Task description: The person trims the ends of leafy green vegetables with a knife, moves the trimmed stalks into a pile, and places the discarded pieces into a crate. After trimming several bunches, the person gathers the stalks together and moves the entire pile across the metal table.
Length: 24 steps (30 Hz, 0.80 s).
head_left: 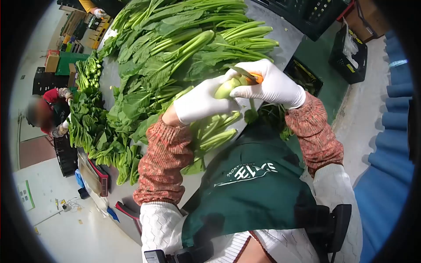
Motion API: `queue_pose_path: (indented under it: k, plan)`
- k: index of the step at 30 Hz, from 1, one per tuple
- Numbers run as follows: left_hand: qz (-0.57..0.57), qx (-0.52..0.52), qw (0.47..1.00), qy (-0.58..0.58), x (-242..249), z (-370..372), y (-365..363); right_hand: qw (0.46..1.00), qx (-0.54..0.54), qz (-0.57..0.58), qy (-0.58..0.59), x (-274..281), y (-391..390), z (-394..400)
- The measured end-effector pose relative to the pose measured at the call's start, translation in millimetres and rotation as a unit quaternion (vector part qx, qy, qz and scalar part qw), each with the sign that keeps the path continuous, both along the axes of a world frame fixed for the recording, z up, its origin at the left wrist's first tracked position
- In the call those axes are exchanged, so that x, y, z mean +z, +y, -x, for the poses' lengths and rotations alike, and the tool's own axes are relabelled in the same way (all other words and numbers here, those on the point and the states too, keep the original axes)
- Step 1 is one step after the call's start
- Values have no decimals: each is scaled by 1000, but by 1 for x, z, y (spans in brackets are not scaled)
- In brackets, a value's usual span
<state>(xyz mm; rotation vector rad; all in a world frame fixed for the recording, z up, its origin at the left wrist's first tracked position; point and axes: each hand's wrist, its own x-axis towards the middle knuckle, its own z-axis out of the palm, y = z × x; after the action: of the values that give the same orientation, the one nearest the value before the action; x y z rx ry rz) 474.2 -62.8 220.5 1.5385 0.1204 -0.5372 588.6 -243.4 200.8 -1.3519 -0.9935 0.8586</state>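
Observation:
My left hand, in a white glove, is closed around the pale base of a bunch of leafy greens. Its thick stem end sticks out between my two hands. My right hand, also gloved, is closed on a small orange-handled knife right against that stem end. Most of the knife is hidden by my fingers, and its blade is hard to make out. Just beyond my hands lies a big heap of leafy greens, with more pale stems below my left hand.
Black crates stand at the top and right. A blue curtain hangs at the right. A co-worker with gloved hands is at the table's left side; another gloved hand shows at the top left.

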Motion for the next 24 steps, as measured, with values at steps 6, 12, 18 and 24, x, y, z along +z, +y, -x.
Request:
queue_pose_path:
  k: [6,12,18,24]
  plan:
    - [-204,87,972,-76,15,40,36,977,-119,99,-145,3,-51,-40]
    - [-241,348,904,-62,17,118,72,707,-278,388,-522,-32,-78,-65]
    - [-341,408,843,-79,-16,156,63,933,-62,155,-318,-99,6,40]
    - [-397,463,787,-96,-31,194,60,914,-11,185,-362,-157,45,103]
